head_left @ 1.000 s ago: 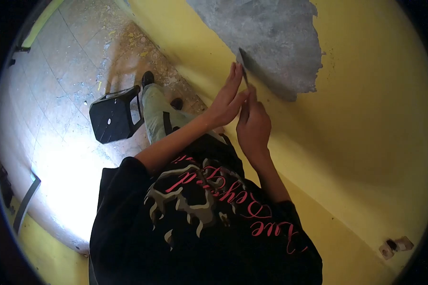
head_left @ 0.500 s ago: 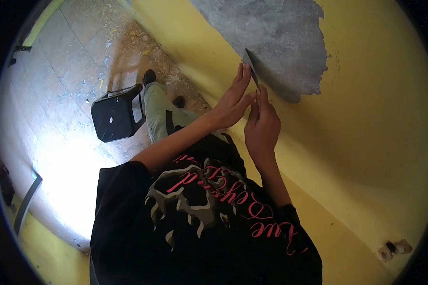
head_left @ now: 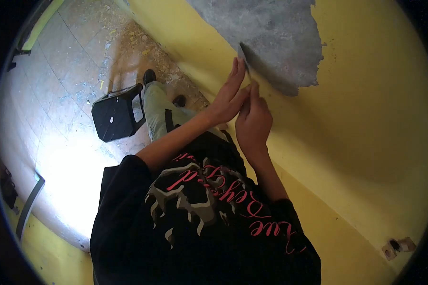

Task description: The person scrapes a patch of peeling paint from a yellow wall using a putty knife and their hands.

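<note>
My right hand (head_left: 254,121) is closed around the handle of a scraper (head_left: 242,52), its index finger stretched along the tool. The thin grey blade stands edge-on against the wall, at the border between yellow paint and a bare grey patch (head_left: 276,38). My left hand (head_left: 228,99) lies along the blade with long, straight fingers, its thumb close to the right index finger. Most of the handle is hidden inside my right hand. The blade casts a dark shadow over the lower part of the patch.
A black step stool (head_left: 111,116) stands on the tiled floor (head_left: 66,61) beside my legs. Paint flakes and debris (head_left: 138,47) lie along the foot of the yellow wall (head_left: 366,95). A wall socket (head_left: 390,249) sits at the lower right. Bright light falls on the floor at left.
Both hands and the scraper have shifted a little up and left along the patch's edge. The whole view has moved slightly too. The grip looks the same.
</note>
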Available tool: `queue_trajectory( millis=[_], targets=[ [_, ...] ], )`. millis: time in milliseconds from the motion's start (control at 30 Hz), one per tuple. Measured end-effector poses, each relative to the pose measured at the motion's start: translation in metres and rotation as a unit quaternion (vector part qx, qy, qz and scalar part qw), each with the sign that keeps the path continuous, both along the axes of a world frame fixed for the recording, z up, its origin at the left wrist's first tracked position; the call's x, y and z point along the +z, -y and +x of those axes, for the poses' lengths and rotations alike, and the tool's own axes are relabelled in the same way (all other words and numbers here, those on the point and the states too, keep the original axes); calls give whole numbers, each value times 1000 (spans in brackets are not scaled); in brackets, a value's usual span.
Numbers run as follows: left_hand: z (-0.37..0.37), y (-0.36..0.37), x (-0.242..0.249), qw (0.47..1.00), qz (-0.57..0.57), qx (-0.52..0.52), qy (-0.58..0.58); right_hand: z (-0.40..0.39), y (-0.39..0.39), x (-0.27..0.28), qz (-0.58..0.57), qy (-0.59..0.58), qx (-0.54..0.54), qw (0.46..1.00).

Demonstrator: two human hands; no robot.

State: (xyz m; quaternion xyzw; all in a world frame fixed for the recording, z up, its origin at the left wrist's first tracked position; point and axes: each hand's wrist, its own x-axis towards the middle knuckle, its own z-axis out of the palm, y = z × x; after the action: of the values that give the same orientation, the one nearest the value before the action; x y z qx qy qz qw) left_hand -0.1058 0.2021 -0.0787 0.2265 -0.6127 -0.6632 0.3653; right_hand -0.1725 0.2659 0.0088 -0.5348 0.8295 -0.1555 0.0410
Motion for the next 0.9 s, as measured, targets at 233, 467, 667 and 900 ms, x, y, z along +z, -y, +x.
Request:
queue_trajectory(
  millis=[233, 467, 667, 900],
  targets=[
    [-1, 6, -1, 999, 24, 22, -7, 1, 4, -3, 34, -4, -21, 999],
    [-4, 15, 6, 999, 3, 35, 1, -10, -3, 1, -26, 8, 22, 999],
    [-6, 15, -3, 999, 2, 44, -13, -6, -2, 1, -8, 7, 24, 1000],
    [0, 15, 3, 1000, -2, 22, 6, -10, -4, -2, -15, 1, 36, 999]
  ],
)
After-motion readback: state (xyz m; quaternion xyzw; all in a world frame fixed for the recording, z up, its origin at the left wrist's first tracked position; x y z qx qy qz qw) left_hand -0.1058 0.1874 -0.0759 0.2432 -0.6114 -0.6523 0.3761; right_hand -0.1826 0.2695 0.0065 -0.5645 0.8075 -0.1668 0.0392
